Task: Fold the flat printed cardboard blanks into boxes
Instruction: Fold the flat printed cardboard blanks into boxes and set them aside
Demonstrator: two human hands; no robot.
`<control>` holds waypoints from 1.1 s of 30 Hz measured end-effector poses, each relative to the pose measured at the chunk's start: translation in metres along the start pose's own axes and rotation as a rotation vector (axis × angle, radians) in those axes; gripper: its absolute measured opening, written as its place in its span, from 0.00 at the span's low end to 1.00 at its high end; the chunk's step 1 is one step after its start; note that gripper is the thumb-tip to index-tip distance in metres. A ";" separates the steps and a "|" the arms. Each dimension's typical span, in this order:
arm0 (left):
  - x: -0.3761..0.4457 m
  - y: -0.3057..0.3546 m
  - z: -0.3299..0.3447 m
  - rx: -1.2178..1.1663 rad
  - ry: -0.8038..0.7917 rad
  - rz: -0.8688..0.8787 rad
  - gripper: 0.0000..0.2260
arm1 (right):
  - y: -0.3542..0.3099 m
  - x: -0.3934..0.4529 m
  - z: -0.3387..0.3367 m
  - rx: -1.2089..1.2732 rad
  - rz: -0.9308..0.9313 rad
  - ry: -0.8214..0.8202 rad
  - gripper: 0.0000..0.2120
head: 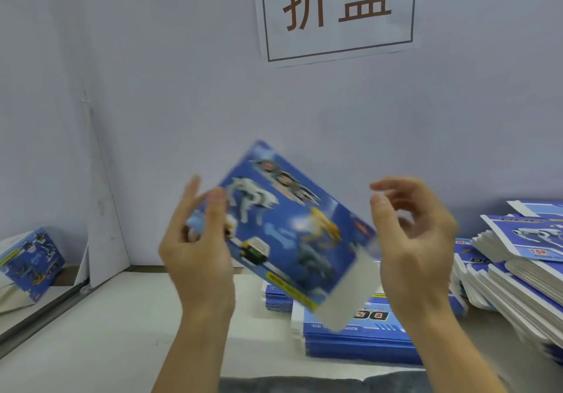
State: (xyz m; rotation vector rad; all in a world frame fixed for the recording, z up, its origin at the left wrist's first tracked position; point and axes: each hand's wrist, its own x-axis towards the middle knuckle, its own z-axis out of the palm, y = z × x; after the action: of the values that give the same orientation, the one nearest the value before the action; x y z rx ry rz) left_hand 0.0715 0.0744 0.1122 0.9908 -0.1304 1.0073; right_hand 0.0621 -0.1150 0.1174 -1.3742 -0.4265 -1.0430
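1. A person holds up one blue cardboard blank [286, 228] in the air, above the middle of the worktop [128, 331]. It is tilted, with its top corner up toward the wall and its low corner down toward the stacks.
2. The blank is blurry. It has pictures of robot dogs on it, and a plain pale flap [350, 289] hangs at its lower right edge.
3. The left hand [198, 240] grips the left end of the blank. The thumb lies on the printed side and the fingers curl behind it.
4. The right hand [414, 234] is just beside the right edge of the blank. Its fingers are loosely curled and hold nothing. I cannot tell if it touches the card.
5. A stack of flat blue blanks [359, 341] lies on the worktop under the hands, near the front edge.
6. A second, messy pile of blanks [518, 258] sits at the right edge of the worktop, fanned out with white edges showing.
7. A folded blue box [30, 261] sits off the left edge of the worktop, tilted.
8. A white paper sign [335, 11] with brown letters hangs on the wall [182, 72] behind the worktop.
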 end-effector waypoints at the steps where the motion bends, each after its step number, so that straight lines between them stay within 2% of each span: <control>1: 0.004 -0.002 -0.004 -0.015 0.138 -0.040 0.18 | -0.002 0.000 0.001 -0.001 0.000 -0.060 0.08; 2: 0.008 -0.004 -0.009 -0.010 0.259 -0.078 0.18 | -0.006 0.000 0.001 0.043 0.064 -0.184 0.11; 4: 0.012 -0.009 -0.017 -0.004 0.440 -0.132 0.14 | -0.013 -0.002 0.005 0.079 0.343 -0.546 0.21; 6: 0.010 -0.011 -0.016 -0.056 0.519 -0.200 0.12 | -0.011 -0.006 0.009 -0.091 0.647 -0.834 0.31; 7: 0.008 -0.012 -0.012 -0.097 0.522 -0.262 0.14 | -0.006 -0.010 0.011 -0.176 0.751 -0.877 0.33; 9: 0.000 -0.017 -0.002 -0.157 0.432 -0.422 0.20 | 0.003 -0.017 0.015 -0.177 0.836 -0.795 0.32; 11: -0.012 -0.022 0.009 -0.199 0.246 -0.587 0.26 | 0.010 -0.019 0.016 0.126 0.847 -0.574 0.34; 14: -0.029 -0.027 0.015 -0.159 -0.131 -0.791 0.33 | 0.024 -0.006 0.005 0.421 0.714 -0.135 0.29; 16: -0.036 -0.031 0.013 -0.007 -0.294 -0.830 0.37 | 0.028 0.002 -0.008 0.416 0.627 -0.019 0.27; 17: -0.036 -0.033 0.010 0.082 -0.317 -0.803 0.39 | 0.030 0.004 -0.015 0.373 0.607 -0.028 0.26; 19: -0.029 -0.036 0.003 0.240 -0.288 -0.668 0.40 | 0.033 0.006 -0.026 0.267 0.592 -0.145 0.22; 21: -0.017 -0.031 -0.004 0.276 -0.321 -0.508 0.35 | 0.035 0.006 -0.032 0.198 0.576 -0.339 0.19; 23: -0.010 -0.024 -0.006 0.241 -0.469 -0.411 0.27 | 0.036 0.003 -0.032 0.092 0.599 -0.556 0.26; 25: -0.009 -0.022 -0.004 0.154 -0.580 -0.376 0.25 | 0.041 -0.003 -0.029 0.020 0.666 -0.757 0.43; 26: -0.010 -0.023 -0.002 0.143 -0.577 -0.341 0.23 | 0.044 -0.006 -0.026 0.021 0.689 -0.804 0.49; 28: -0.018 -0.026 0.002 0.194 -0.497 -0.273 0.18 | 0.046 -0.014 -0.019 0.049 0.661 -0.745 0.49; 31: -0.030 -0.032 0.005 0.314 -0.343 -0.257 0.20 | 0.053 -0.027 -0.004 0.132 0.492 -0.631 0.35; 33: -0.032 -0.034 0.006 0.382 -0.286 -0.234 0.23 | 0.055 -0.034 0.002 0.199 0.460 -0.602 0.27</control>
State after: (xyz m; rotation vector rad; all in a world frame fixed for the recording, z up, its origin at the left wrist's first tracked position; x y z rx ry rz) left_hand 0.0813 0.0438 0.0776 1.4625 -0.0565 0.6830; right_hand 0.0890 -0.1085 0.0591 -1.4968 -0.5975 -0.1913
